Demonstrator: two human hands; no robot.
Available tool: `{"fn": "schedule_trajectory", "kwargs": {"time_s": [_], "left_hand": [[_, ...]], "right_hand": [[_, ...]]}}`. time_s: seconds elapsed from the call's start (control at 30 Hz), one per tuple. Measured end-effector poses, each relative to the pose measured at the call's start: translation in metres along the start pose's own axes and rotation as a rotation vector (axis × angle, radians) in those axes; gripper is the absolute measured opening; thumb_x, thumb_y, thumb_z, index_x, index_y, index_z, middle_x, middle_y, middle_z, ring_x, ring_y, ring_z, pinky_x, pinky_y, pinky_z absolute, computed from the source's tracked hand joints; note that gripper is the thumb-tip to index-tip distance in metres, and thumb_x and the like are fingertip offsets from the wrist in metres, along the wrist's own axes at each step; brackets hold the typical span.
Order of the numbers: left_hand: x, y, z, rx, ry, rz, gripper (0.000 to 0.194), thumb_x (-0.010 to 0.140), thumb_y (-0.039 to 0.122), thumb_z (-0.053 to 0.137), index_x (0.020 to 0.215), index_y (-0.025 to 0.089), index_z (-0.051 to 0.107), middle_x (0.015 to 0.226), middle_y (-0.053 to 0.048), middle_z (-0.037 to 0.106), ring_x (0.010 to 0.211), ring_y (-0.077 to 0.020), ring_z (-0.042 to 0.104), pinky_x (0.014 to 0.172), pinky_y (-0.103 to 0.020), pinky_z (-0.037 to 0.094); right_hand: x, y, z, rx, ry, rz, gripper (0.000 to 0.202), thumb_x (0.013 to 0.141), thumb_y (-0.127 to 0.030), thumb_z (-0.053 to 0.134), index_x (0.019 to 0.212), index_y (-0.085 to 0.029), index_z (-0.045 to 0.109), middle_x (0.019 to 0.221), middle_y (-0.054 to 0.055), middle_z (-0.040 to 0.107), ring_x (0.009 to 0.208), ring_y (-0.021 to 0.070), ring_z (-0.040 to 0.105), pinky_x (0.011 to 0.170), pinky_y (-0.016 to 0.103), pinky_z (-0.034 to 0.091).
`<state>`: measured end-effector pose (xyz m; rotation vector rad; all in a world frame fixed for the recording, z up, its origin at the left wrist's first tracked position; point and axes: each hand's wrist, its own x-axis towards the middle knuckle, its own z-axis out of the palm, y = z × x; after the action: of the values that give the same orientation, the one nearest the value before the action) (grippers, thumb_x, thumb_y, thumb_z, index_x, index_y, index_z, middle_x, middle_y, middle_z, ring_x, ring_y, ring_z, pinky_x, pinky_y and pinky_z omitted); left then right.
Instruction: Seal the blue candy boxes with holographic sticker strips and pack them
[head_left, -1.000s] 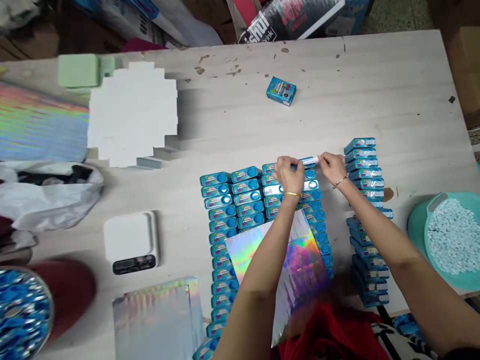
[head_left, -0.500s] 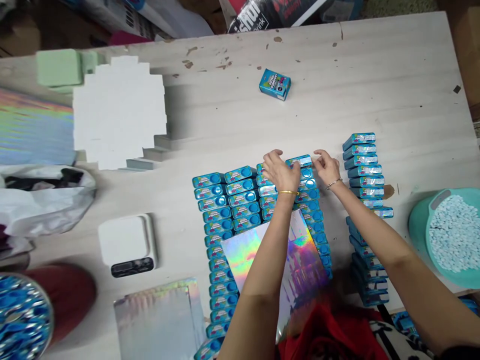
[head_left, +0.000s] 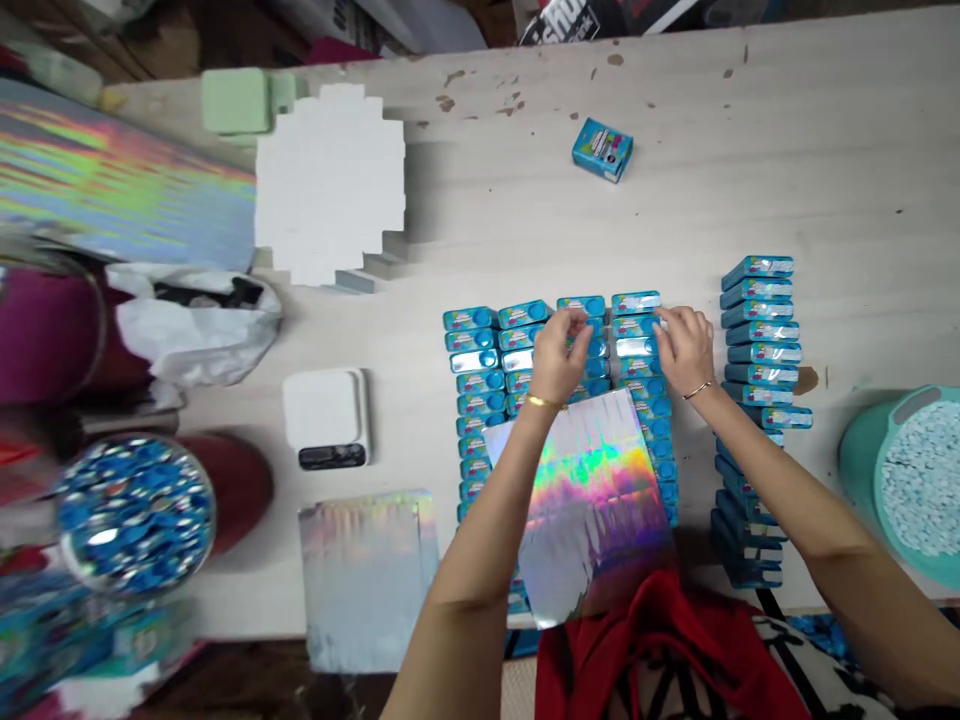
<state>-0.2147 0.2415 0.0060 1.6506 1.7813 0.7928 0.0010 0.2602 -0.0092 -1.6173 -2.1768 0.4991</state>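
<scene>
Small blue candy boxes stand packed in several columns (head_left: 480,382) at the middle of the table. A shiny holographic sheet (head_left: 589,470) lies over the nearer part of them. My left hand (head_left: 559,355) is over the third column, thumb and fingers curled but apart, with nothing visible in them. At the outer edge of the right column (head_left: 637,328), my right hand (head_left: 686,350) has its thumb and forefinger tips against or very near the boxes, holding none that I can make out. Another line of blue boxes (head_left: 761,330) stands right of that hand.
One blue box (head_left: 602,150) lies alone at the back. A teal tub of pale pieces (head_left: 862,470) stands at right. On the left are a stack of white card (head_left: 330,190), a white scale (head_left: 322,410), holographic sheets (head_left: 367,590) and a red container of blue wrapped pieces (head_left: 139,515).
My left hand has shifted from the right column toward the third column. My right hand has come in against the right column. The view has swung left, so things appear farther right.
</scene>
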Motion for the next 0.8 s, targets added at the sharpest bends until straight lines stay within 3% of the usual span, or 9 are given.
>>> {"fn": "schedule_trajectory", "kwargs": {"time_s": [0.07,0.13,0.27,0.43,0.6,0.73,0.8], "left_hand": [[-0.037,-0.016,-0.03,0.119,-0.116,0.104,0.019,0.098,0.031,0.045,0.099,0.021,0.06,0.099,-0.007,0.066,0.097,-0.0222,0.06,0.087,-0.037,0.042],[-0.074,-0.029,-0.05,0.282,-0.213,0.106,0.022,0.098,0.033,0.045,0.101,0.021,0.063,0.103,-0.009,0.067,0.101,-0.0253,0.058,0.086,-0.039,0.041],[-0.121,-0.046,-0.055,0.521,-0.263,-0.007,0.024,0.095,0.037,0.053,0.108,0.02,0.065,0.113,-0.013,0.064,0.103,-0.0308,0.055,0.083,-0.042,0.039],[-0.129,-0.052,-0.048,0.521,-0.249,-0.024,0.024,0.099,0.032,0.043,0.094,0.019,0.063,0.098,-0.01,0.066,0.094,-0.0283,0.057,0.08,-0.041,0.036],[-0.135,-0.06,-0.06,0.416,-0.192,0.012,0.021,0.097,0.036,0.05,0.102,0.02,0.063,0.102,-0.009,0.066,0.098,-0.0266,0.058,0.081,-0.038,0.036],[-0.145,-0.062,-0.071,0.306,-0.206,-0.008,0.02,0.098,0.032,0.048,0.087,0.02,0.059,0.092,-0.004,0.066,0.088,-0.0213,0.06,0.077,-0.035,0.035],[-0.146,-0.058,-0.075,0.271,-0.2,0.02,0.022,0.099,0.03,0.046,0.085,0.019,0.059,0.087,-0.003,0.067,0.082,-0.0186,0.06,0.076,-0.034,0.035]], "right_hand": [[-0.013,-0.033,0.002,0.021,-0.088,-0.141,0.038,0.103,-0.04,0.036,0.118,-0.022,0.067,0.114,0.011,0.062,0.105,0.0283,0.049,0.094,0.044,0.034],[-0.027,-0.062,0.012,0.017,-0.241,-0.266,0.034,0.102,-0.04,0.04,0.109,-0.021,0.068,0.111,0.011,0.063,0.102,0.0276,0.048,0.092,0.043,0.033],[-0.049,-0.092,0.037,-0.023,-0.447,-0.36,0.029,0.101,-0.036,0.046,0.108,-0.019,0.067,0.112,0.012,0.063,0.104,0.0283,0.047,0.089,0.042,0.031],[-0.054,-0.105,0.047,-0.044,-0.478,-0.393,0.029,0.101,-0.037,0.046,0.114,-0.019,0.065,0.112,0.012,0.063,0.104,0.028,0.046,0.088,0.042,0.031],[-0.053,-0.111,0.049,-0.073,-0.484,-0.441,0.027,0.101,-0.038,0.047,0.104,-0.019,0.066,0.111,0.01,0.063,0.102,0.0262,0.048,0.086,0.041,0.032],[-0.059,-0.111,0.048,-0.013,-0.41,-0.479,0.029,0.101,-0.041,0.048,0.107,-0.019,0.066,0.118,0.01,0.063,0.104,0.0254,0.048,0.089,0.04,0.031],[-0.062,-0.114,0.048,0.037,-0.403,-0.499,0.027,0.102,-0.037,0.045,0.103,-0.02,0.066,0.107,0.009,0.066,0.1,0.0233,0.049,0.089,0.039,0.03]]}}
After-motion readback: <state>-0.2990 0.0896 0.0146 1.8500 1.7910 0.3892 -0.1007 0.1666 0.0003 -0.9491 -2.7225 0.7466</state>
